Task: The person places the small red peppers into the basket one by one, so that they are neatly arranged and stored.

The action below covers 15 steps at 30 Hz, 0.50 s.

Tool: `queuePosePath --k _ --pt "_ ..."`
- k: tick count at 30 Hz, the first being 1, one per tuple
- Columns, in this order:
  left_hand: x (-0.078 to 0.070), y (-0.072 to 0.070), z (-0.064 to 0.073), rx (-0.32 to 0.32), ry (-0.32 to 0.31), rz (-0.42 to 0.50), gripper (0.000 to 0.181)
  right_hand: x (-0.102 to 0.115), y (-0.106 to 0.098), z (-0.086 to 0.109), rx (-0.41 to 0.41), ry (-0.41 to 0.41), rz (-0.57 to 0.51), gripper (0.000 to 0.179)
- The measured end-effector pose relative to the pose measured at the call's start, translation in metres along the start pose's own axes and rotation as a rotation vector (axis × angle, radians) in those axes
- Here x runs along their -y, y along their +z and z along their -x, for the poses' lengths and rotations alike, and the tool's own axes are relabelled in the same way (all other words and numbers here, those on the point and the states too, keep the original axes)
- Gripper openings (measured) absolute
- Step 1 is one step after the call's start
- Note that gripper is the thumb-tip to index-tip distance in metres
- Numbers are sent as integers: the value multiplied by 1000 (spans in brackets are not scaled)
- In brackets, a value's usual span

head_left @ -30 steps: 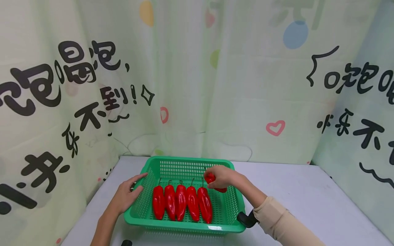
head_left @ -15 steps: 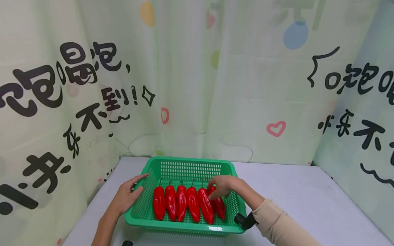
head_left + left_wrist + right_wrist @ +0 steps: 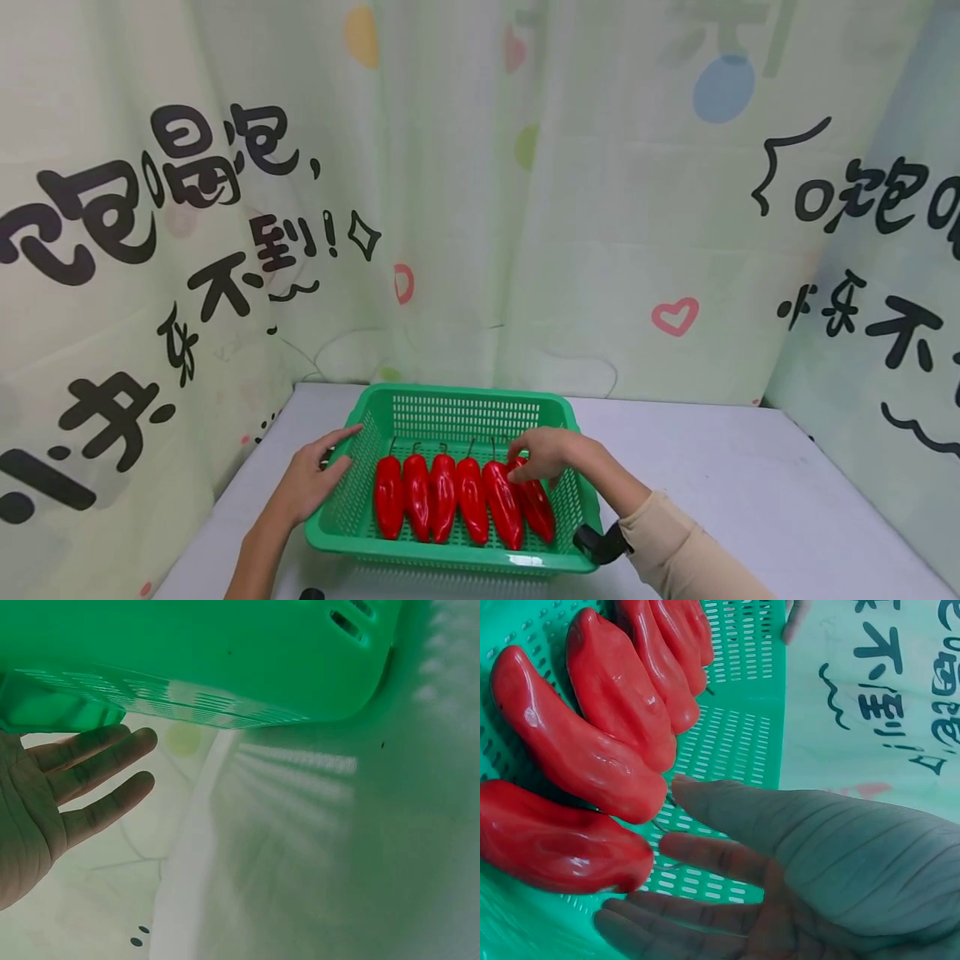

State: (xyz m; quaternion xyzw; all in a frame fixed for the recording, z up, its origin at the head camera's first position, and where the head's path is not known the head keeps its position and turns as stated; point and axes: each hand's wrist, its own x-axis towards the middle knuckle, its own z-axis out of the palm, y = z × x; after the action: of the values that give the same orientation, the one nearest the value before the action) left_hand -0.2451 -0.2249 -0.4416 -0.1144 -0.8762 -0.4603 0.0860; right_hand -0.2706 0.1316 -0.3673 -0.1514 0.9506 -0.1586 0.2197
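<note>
Several glossy red peppers [image 3: 442, 500] lie side by side in a green plastic basket [image 3: 450, 551], stems toward its far wall. My right hand [image 3: 549, 454] hovers at the stem end of the rightmost pepper [image 3: 537, 507], near the neighbouring pepper [image 3: 502, 504]. In the right wrist view that hand [image 3: 810, 855] has its fingers spread and loose, holding nothing, just off the stem ends. My left hand [image 3: 303, 477] rests at the basket's left rim, thumb and forefinger apart. In the left wrist view its fingers [image 3: 97, 769] stretch straight beside the basket wall [image 3: 225, 652]; its thumb is hidden.
The basket stands on a white table [image 3: 697, 475]. A pale curtain [image 3: 585, 208] with black lettering hangs behind and at both sides. A black device [image 3: 602, 543] juts from my right wrist over the basket's near right corner.
My right hand has lowered the pepper it held into the row's right end and let it go. That pepper now lies slanted beside the others. The left hand has stayed at the rim.
</note>
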Motion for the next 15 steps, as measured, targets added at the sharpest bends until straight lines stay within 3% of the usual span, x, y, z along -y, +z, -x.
queuePosePath --k 8,15 --pt "4 -4 4 -2 30 -44 47 1 -5 15 -195 -165 -20 37" --pt "3 -11 6 -19 113 -115 45 2 -10 36 -353 -259 -94 42"
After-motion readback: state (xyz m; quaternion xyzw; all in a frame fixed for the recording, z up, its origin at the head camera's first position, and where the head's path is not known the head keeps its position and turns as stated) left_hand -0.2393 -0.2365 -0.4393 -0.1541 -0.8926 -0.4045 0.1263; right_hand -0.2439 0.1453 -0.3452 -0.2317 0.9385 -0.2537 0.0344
